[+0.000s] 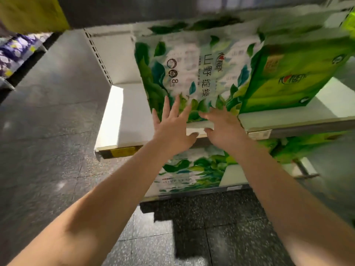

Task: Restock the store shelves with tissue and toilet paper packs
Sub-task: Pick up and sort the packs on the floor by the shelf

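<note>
Tissue pack (pixel 194 73), white wrap with green leaf print: stands on the white shelf (pixel 124 120), near the front lip, its printed face towards the camera. Its right side sits against or just beside a green pack (pixel 292 73) on the same shelf; contact cannot be confirmed, frame is motion-blurred there. To its left the shelf is bare back to the slotted upright (pixel 98 56).

Left hand (pixel 173 125): fingers spread wide and flat, palm towards the lower front of the tissue pack, fingertips on or just short of the wrap. Holds nothing.

Right hand (pixel 223 127): fingers spread but more curled, at the pack's lower right corner, over the shelf edge. Also holds nothing. Blur hides whether the fingertips press the wrap.

Judgement: open flat palms suit pushing, not gripping. The pack is soft and bulky, so a broad two-handed push low on its face would slide it back without tipping or denting it. Placement beside the green pack likely keeps the row tight and the print facing shoppers.

Below: a lower shelf (pixel 236 175) carries another leaf-print pack (pixel 192 169), lying under the forearms. Dark speckled floor tiles (pixel 211 237) in front. Far left, across the aisle, purple-patterned goods (pixel 13 54) on another rack, too blurred to identify.

Risk: an uneven push could skew the pack.
</note>
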